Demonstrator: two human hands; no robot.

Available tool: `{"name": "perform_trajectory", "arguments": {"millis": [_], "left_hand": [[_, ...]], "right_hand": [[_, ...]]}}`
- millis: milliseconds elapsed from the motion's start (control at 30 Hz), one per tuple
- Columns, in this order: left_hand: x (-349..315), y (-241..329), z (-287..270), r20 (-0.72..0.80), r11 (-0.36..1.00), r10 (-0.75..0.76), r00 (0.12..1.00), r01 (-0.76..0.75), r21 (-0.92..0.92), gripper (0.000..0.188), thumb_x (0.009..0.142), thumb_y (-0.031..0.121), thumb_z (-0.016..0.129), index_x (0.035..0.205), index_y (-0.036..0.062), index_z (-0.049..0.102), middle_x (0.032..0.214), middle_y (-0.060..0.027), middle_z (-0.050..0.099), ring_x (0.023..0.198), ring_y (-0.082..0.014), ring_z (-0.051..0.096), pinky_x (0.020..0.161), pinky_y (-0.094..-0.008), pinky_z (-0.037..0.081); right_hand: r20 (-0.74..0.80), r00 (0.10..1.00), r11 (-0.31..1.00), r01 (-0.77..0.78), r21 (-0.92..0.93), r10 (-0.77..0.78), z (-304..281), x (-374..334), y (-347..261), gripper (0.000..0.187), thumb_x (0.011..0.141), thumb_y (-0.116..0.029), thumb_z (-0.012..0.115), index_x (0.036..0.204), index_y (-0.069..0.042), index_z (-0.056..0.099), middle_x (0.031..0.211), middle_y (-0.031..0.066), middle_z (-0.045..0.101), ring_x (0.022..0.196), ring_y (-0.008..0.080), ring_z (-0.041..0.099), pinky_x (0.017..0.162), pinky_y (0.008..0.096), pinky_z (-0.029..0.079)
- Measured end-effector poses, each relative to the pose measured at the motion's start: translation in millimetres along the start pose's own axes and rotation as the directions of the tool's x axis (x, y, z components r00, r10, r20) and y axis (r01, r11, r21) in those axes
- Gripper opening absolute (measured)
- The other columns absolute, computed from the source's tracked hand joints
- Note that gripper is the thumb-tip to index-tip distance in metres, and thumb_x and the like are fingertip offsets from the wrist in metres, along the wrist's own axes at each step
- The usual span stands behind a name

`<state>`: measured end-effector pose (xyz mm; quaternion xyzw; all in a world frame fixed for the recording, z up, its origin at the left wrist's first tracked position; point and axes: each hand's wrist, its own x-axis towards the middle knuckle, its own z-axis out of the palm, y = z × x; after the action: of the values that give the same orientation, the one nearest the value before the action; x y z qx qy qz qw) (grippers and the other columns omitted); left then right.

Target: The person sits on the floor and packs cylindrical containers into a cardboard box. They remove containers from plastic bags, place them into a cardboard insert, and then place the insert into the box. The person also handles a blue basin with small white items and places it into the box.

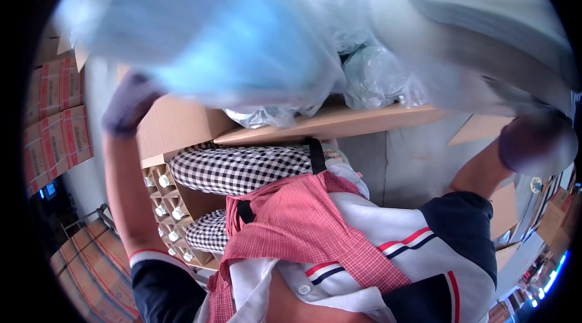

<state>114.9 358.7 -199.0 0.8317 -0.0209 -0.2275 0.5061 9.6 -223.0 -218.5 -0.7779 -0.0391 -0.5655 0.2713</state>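
Note:
My left hand [134, 103], in a dark grey-purple glove, is raised at the left and closed at the lower edge of a large light-blue thing in clear plastic [242, 38]. Motion blurs that thing, so its kind does not show. At the right, my gloved right hand [536, 141] is raised too, smeared by motion. It meets a big grey-white thing in clear plastic [473, 26] with a dark curved edge; its fingers are hard to make out. Between the two lie several clear plastic bags [373, 74] in an open cardboard box [339, 123].
Below my left arm stands a divided carton [159, 168] of white-capped bottles. Stacked cartons [57, 129] rise at the far left, with more cartons [97, 268] at the lower left. A loose cardboard flap [479, 129] sticks out near my right hand.

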Motion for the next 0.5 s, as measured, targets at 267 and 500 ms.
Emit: {"name": "perform_trajectory", "arguments": {"millis": [267,500], "left_hand": [[-247.7,-39.4,-51.4,-0.756,0.899,0.095,0.648,-0.381,-0.214,0.053,0.096,0.025,0.054,0.138,-0.0024,0.036,0.135,-0.0194,0.047,0.121,-0.0332,0.051,0.099,-0.0482,0.046],[-329.8,-46.5,38.8,-0.923,0.937,0.045,0.383,-0.336,-0.093,0.059,0.097,0.032,0.050,0.137,-0.0084,0.032,0.134,-0.0253,0.046,0.121,-0.0345,0.051,0.093,-0.0443,0.053]], "right_hand": [[0.634,0.769,0.212,-0.635,0.743,0.081,118.4,-86.3,17.2,0.037,0.081,0.000,0.062,0.118,-0.002,0.059,0.110,0.0117,0.064,0.101,0.0228,0.062,0.089,0.0354,0.050],[0.934,0.005,0.890,-0.302,0.341,-0.356,221.7,-126.3,20.0,0.046,0.075,-0.019,0.071,0.118,-0.006,0.059,0.112,0.0114,0.064,0.102,0.0260,0.062,0.086,0.0365,0.050]]}}
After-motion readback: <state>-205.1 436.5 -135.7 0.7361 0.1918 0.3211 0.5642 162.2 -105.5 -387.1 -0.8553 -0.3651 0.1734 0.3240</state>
